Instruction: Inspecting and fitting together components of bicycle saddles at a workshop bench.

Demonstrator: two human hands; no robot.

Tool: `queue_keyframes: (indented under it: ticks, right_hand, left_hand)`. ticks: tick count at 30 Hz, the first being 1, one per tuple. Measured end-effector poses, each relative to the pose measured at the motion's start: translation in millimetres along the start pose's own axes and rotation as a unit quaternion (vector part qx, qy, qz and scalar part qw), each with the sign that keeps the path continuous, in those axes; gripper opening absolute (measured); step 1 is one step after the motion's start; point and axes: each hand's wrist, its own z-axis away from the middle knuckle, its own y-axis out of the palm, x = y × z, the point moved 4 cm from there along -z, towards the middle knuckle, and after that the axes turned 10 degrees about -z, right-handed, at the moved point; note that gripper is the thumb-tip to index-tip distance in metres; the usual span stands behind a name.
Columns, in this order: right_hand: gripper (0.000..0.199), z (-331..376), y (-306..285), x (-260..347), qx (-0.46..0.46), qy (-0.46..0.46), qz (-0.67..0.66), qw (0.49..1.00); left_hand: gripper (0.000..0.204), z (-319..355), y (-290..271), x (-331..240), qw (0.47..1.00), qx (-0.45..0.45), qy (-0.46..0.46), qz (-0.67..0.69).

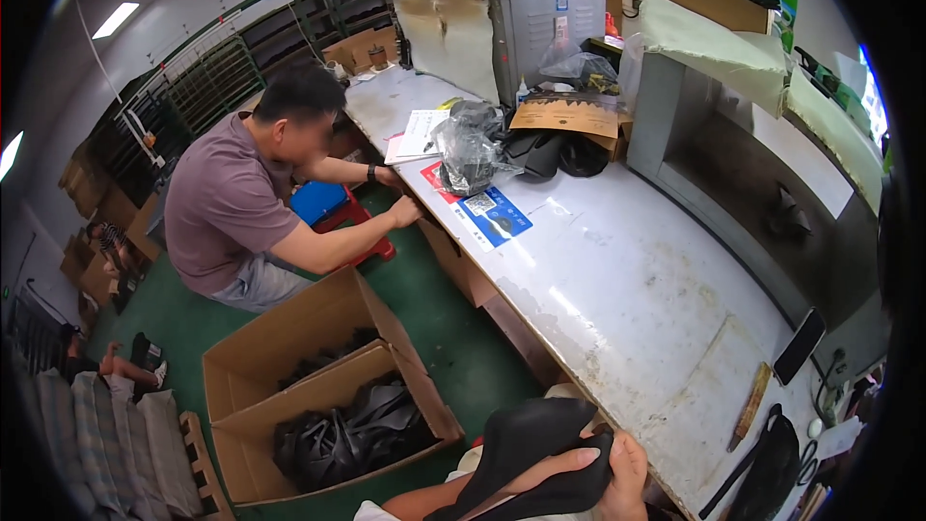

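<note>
At the table's near edge I hold a limp black shoe-upper-like piece of smooth, leather-like material (526, 434). My left hand (567, 464) reaches in from the lower left and grips it, the thumb on top and part of the forearm covered by a hanging flap. On its right end my right hand (627, 473) is closed, fingers curled round the edge. Several similar black pieces (357, 434) lie heaped in a divided cardboard box (227, 439) on the floor to my left.
The white worktable (637, 299) runs along my right, bearing a phone (800, 347), a wooden-handled tool (749, 407), scissors (808, 463) and a black piece (769, 473). A grey machine housing (666, 125) stands behind. A person (231, 203) crouches at the table's left side near a red stool (371, 249).
</note>
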Motion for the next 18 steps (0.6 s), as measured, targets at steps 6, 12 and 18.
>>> queue_keyframes:
  ticks: [6,12,18]
  right_hand:
    - [0.028,-4,-3,2,0.008,-0.061,0.044,0.997]
    - [0.024,-6,-28,-13,0.039,-0.114,0.175,0.977]
    - [0.045,-4,-31,-12,0.073,-0.105,0.040,0.991]
  left_hand:
    - [0.019,10,28,45,0.890,0.055,-0.288,0.349]
    - [0.021,6,29,43,0.925,0.021,-0.239,0.295]
    - [0.025,1,35,40,0.896,0.006,-0.274,0.350]
